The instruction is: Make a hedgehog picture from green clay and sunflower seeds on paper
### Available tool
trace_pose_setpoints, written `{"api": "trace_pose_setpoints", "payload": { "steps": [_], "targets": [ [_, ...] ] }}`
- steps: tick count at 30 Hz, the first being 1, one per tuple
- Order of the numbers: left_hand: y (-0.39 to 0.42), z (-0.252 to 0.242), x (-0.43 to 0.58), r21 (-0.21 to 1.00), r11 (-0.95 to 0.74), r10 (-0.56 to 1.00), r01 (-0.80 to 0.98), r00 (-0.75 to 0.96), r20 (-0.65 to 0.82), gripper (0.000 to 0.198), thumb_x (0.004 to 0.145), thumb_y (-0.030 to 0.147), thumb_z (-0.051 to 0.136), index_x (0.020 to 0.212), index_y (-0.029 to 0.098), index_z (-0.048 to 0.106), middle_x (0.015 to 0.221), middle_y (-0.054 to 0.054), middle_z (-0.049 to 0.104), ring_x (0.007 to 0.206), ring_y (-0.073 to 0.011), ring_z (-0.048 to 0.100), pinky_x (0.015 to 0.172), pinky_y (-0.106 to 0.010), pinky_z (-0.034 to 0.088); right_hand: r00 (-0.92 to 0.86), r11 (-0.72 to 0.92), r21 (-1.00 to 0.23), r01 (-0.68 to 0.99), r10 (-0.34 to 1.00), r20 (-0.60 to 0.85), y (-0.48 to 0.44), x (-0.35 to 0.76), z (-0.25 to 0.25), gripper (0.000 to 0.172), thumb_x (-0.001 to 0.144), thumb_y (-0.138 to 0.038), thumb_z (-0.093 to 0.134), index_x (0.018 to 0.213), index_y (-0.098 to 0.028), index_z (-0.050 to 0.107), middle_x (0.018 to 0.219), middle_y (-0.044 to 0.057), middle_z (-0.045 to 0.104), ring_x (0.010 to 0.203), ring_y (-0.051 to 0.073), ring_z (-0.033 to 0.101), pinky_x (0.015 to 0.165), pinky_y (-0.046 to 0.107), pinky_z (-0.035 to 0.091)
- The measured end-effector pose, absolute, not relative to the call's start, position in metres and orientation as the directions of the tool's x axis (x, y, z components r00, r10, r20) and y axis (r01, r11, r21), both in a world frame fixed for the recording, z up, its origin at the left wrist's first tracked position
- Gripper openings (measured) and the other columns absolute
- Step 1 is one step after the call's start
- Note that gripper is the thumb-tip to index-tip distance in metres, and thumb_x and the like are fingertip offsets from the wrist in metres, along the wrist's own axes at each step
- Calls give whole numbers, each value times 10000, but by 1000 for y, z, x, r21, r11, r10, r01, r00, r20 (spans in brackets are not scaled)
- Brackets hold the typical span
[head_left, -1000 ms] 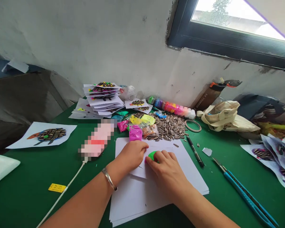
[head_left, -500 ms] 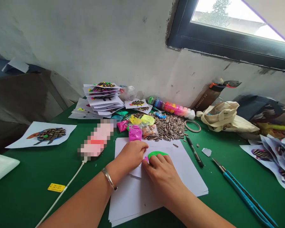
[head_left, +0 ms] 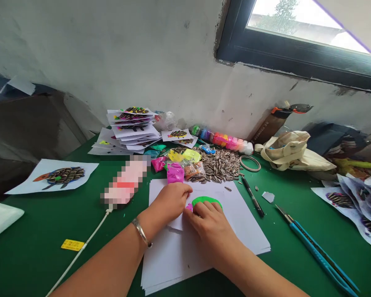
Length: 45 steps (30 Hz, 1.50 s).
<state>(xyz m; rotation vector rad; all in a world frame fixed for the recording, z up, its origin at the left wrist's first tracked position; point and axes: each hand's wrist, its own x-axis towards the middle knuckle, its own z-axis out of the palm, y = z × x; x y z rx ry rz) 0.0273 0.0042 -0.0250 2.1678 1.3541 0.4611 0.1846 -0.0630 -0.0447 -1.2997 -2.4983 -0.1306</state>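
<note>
On the green desk [head_left: 34,255], a stack of white sheets [head_left: 170,264] lies midway between the sides in view, and on it is a flat, rounded green piece [head_left: 212,200] with a smaller pink piece [head_left: 189,206] at its left end. The right hand [head_left: 213,218] covers the near part of the green piece, its fingers bent, with thumb and forefinger touching the pink piece; whether they pinch it or only press it down cannot be told. The left hand [head_left: 171,200] rests on the paper to the left of both pieces, fingers curled together, and I cannot tell whether they grip anything. A bracelet [head_left: 142,232] circles the left wrist. Just beyond that hand lies a magenta packet [head_left: 174,172], beside a pile of striped seeds [head_left: 224,165] that spreads toward the desk's back edge. A pen [head_left: 252,196] lies just beside the sheets on the right; farther toward the desk's right side is a blue-handled tool [head_left: 318,251], its point turned toward the back. At the far left corner of the desk rises a pile of decorated cards [head_left: 134,130], and nearer the left edge lies a seed-covered turtle picture [head_left: 64,176].
</note>
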Motion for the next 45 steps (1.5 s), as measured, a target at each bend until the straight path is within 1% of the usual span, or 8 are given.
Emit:
{"api": "trace_pose_setpoints", "payload": {
  "steps": [4, 11, 14, 19, 27, 32, 38, 45],
  "targets": [
    [5, -27, 27, 612, -346, 902, 711, 431, 9, 301, 844, 127, 441, 905, 190, 729, 903, -52, 740, 836, -189, 649, 717, -273, 452, -493, 552, -106, 827, 803, 335, -55, 193, -45, 331, 875, -139, 580, 1186, -251, 608, 853, 38, 608, 783, 174, 519, 704, 309, 290],
    [5, -27, 28, 618, -331, 908, 713, 420, 3, 306, 855, 131, 452, 964, 190, 732, 977, -62, 747, 905, -204, 661, 774, -287, 470, -482, 506, -35, 862, 839, 252, -50, 193, -41, 199, 833, -165, 649, 994, -278, 682, 844, 45, 613, 771, 188, 508, 709, 324, 283],
    [5, -28, 27, 621, -339, 905, 707, 426, 9, 302, 860, 135, 450, 955, 189, 732, 971, -62, 747, 903, -205, 660, 773, -291, 467, -475, 506, -78, 859, 845, 247, -52, 196, -38, 195, 829, -150, 643, 972, -275, 688, 852, 44, 608, 776, 184, 505, 710, 318, 289],
    [5, -29, 26, 627, -344, 903, 699, 430, 16, 294, 855, 138, 451, 929, 181, 732, 955, -68, 743, 885, -208, 659, 772, -298, 464, -452, 515, -143, 845, 831, 325, -52, 201, -38, 407, 835, -68, 575, 1175, -285, 627, 942, 50, 599, 825, 175, 506, 744, 309, 308],
    [5, -29, 27, 629, -335, 905, 701, 426, 7, 296, 852, 123, 449, 925, 186, 729, 924, -57, 742, 852, -192, 652, 746, -281, 460, -511, 538, -81, 839, 830, 223, -49, 198, -41, 150, 860, -204, 629, 982, -274, 681, 874, 53, 608, 806, 196, 503, 717, 319, 295],
    [5, -27, 27, 627, -322, 910, 709, 414, -2, 287, 844, 118, 457, 914, 184, 727, 924, -55, 740, 852, -192, 650, 753, -277, 463, -492, 537, -124, 835, 828, 271, -48, 201, -44, 289, 856, -161, 623, 1116, -287, 641, 936, 49, 613, 808, 181, 508, 729, 314, 291],
    [4, -26, 27, 624, -319, 910, 713, 414, -7, 290, 839, 106, 455, 897, 189, 726, 909, -49, 738, 841, -185, 644, 746, -266, 457, -530, 554, -89, 828, 825, 197, -50, 199, -38, 119, 877, -220, 615, 970, -263, 676, 888, 45, 625, 806, 193, 511, 722, 325, 282],
    [5, -28, 27, 631, -329, 907, 703, 422, 3, 286, 844, 114, 450, 884, 188, 723, 880, -45, 731, 815, -180, 638, 727, -263, 447, -495, 538, -174, 825, 836, 239, -52, 203, -40, 221, 876, -185, 625, 1077, -273, 657, 936, 39, 631, 823, 175, 529, 737, 311, 292]
  ]
}}
